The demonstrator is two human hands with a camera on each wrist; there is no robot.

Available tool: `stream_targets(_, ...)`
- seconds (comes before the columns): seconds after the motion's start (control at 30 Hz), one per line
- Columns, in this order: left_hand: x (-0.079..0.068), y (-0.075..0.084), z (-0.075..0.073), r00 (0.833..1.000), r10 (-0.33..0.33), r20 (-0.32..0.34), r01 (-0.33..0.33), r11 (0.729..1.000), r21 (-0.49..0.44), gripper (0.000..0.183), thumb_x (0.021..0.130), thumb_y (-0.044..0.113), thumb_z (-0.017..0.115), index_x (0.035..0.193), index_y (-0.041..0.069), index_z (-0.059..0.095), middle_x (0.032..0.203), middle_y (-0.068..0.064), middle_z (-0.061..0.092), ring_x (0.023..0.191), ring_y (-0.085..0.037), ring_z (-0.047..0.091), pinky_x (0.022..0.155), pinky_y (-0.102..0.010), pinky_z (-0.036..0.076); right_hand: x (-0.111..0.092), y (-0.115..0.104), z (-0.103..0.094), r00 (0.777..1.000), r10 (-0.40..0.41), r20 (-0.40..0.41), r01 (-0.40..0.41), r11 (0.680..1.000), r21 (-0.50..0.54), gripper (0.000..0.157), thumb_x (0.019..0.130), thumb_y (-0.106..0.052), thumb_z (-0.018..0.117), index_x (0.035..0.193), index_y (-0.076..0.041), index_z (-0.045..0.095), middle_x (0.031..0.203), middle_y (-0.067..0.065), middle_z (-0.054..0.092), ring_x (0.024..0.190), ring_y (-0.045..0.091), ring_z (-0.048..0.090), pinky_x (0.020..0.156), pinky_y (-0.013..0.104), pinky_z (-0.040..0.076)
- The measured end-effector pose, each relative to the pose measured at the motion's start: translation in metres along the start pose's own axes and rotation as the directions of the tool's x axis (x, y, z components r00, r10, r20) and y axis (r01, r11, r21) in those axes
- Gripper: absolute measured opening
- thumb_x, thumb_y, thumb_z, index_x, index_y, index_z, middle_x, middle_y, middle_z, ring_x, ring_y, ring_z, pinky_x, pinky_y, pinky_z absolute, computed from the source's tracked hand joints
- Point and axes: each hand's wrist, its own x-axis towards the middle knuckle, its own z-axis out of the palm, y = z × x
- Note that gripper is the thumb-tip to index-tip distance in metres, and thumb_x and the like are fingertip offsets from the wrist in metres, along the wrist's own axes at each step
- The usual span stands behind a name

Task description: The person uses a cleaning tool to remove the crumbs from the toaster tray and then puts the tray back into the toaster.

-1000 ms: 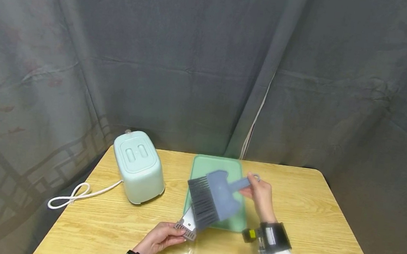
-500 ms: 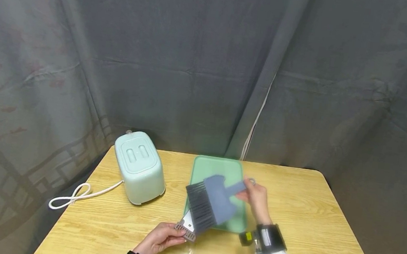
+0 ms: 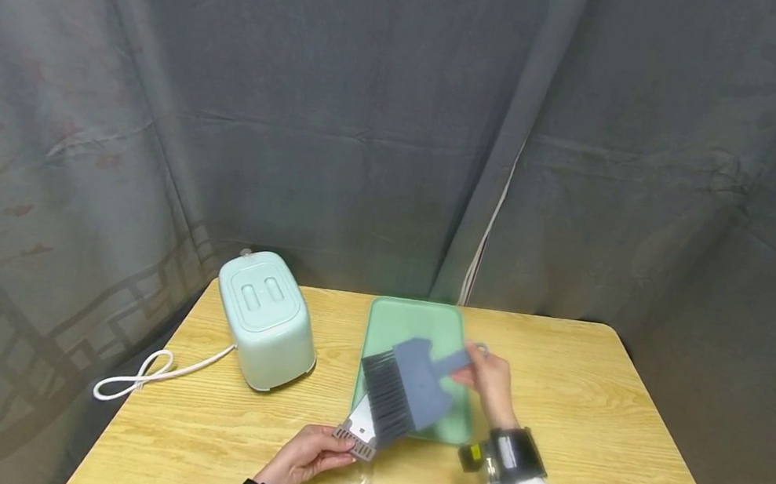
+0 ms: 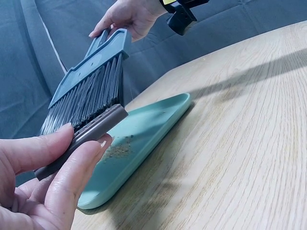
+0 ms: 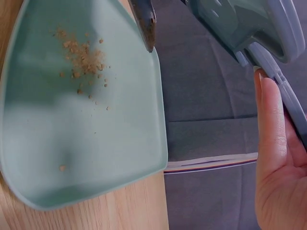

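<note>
My left hand [image 3: 310, 453] pinches the slotted grey-brown end of a metal crumb tray [image 3: 361, 422] between thumb and fingers. My right hand [image 3: 493, 379] grips the handle of a blue-grey hand brush [image 3: 426, 385]. Its black bristles [image 4: 91, 91] lie along the crumb tray, hiding part of it. Both are held over a pale green tray [image 3: 415, 317]. Brown crumbs [image 5: 85, 58] lie scattered on this green tray in the right wrist view. There, a corner of the metal [image 5: 147, 24] also has crumbs stuck to it.
A mint-green toaster [image 3: 273, 324] stands on the left of the wooden table [image 3: 568, 419], its white cord [image 3: 186, 367] looped past the table's left edge. Grey curtains [image 3: 385, 131] hang behind the table, with a pale cable [image 3: 483, 244] running down between them.
The right hand and the brush have shifted slightly left and down, then a touch right, with the bristles sweeping over the crumb tray. The left hand has barely moved.
</note>
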Motion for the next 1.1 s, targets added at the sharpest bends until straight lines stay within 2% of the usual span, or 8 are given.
stream_targets(0.37,0.0,-0.001,-0.001,1.0,-0.003,-0.01,0.003,1.0,0.005,0.023,0.095,-0.013,0.058,0.117,-0.019,0.065,0.096,-0.014,0.079,0.077,-0.01,0.077,0.077,-0.017,0.066,0.002,-0.001,-0.008,1.0,-0.009,-0.017,0.009,1.0,-0.013,0.043,0.11,-0.029,0.052,0.118,0.012,0.061,0.084,0.005,0.077,0.065,0.007,0.073,0.077,0.034,0.071)
stream_targets(0.83,-0.001,0.0,0.0,1.0,-0.003,-0.016,0.003,1.0,0.013,0.024,0.095,-0.012,0.059,0.117,-0.019,0.064,0.097,-0.017,0.079,0.077,-0.01,0.077,0.078,-0.018,0.067,0.008,-0.001,-0.018,0.999,0.004,-0.045,-0.002,0.998,0.061,0.042,0.11,-0.025,0.053,0.118,0.016,0.059,0.075,0.001,0.076,0.064,0.01,0.074,0.069,0.026,0.07)
stream_targets(1.1,-0.001,0.001,0.0,1.0,-0.007,-0.023,0.007,1.0,0.014,0.023,0.094,-0.012,0.06,0.115,-0.018,0.066,0.097,-0.016,0.079,0.077,-0.01,0.077,0.078,-0.019,0.067,0.012,0.0,-0.025,0.998,0.022,-0.063,-0.017,0.996,0.083,0.042,0.111,-0.024,0.05,0.121,0.016,0.055,0.072,-0.006,0.074,0.061,0.002,0.072,0.07,0.023,0.069)
